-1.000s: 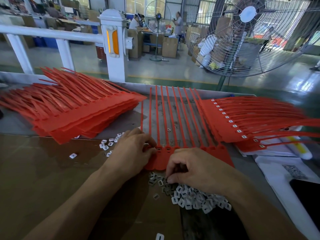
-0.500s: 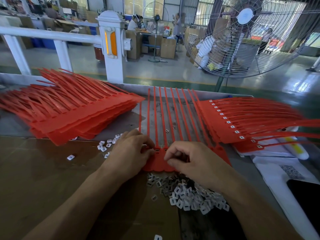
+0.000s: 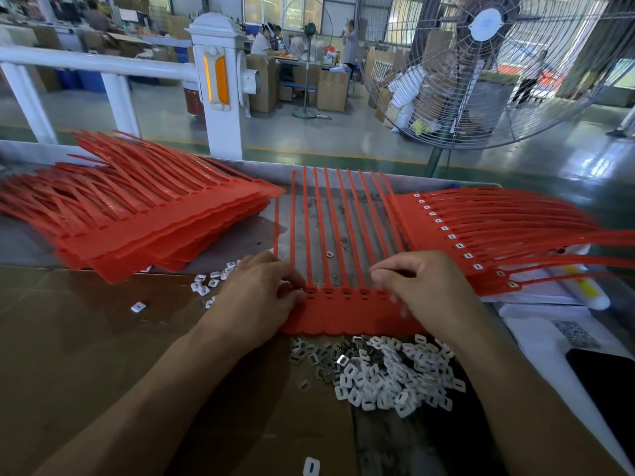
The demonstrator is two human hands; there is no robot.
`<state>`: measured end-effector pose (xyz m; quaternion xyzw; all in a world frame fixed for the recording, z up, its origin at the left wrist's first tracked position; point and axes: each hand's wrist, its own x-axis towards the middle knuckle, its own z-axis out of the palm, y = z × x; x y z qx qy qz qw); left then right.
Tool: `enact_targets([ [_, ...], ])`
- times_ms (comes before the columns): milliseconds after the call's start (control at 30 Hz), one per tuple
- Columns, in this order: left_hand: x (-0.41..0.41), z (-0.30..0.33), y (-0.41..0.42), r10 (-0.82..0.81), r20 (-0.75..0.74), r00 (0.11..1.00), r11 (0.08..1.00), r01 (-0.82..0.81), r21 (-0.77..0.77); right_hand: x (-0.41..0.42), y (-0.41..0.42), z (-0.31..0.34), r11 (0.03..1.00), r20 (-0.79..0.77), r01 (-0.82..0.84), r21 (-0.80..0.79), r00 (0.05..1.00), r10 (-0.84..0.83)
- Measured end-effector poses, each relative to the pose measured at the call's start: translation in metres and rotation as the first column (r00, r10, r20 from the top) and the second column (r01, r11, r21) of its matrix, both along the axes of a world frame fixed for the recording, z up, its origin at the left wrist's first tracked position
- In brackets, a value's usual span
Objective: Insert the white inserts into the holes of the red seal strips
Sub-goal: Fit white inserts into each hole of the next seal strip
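Far left, mid frame: big stack of red seal strips [image 3: 144, 218], tails fanned toward upper left, on the metal table [image 3: 20, 245]. Below it, brown cardboard sheet [image 3: 86, 355] w/ a few loose white inserts [image 3: 138, 307] near the stack edge. Left hand [image 3: 261, 297] at centre-left, fingers curled, tips pinched on left end of the red strip sheet [image 3: 343, 314], right at its row of holes; cannot tell if an insert is betw. the fingertips. Strip sheet flat at centre, tails straight up toward top of frame, 4 holes in view, seem already filled. Under the sheet, lower centre: pile of white inserts [image 3: 385, 369], touching sheet's near edge. Right hand [image 3: 422, 290] centre-right, fingers bent, resting on right part of the sheet, thumb and forefinger close together; held item not visible. Right of frame: second stack of strips [image 3: 457, 231], w/ white inserts in holes, tails to the right edge. Upper right: large fan [image 3: 481, 63].
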<state>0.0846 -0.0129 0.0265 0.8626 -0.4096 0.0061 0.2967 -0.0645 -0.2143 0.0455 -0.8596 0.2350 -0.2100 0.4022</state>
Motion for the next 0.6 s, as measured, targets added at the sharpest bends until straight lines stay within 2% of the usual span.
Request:
enact_targets([
  [167, 0.000, 0.000, 0.001, 0.001, -0.001, 1.000, 1.000, -0.001, -0.004, 0.002, -0.008, -0.003, 0.994, -0.017, 0.098, 0.048, 0.995, -0.097],
  [400, 0.000, 0.001, 0.001, -0.001, 0.022, 1.000, 1.000, 0.001, -0.001, 0.001, -0.013, -0.007, 0.988, -0.122, 0.101, -0.117, 0.986, -0.116],
  [600, 0.000, 0.002, 0.001, -0.003, 0.031, 1.000, 1.000, 0.004, -0.005, 0.004, -0.012, -0.007, 0.983, -0.243, 0.045, -0.179, 0.966, -0.088],
])
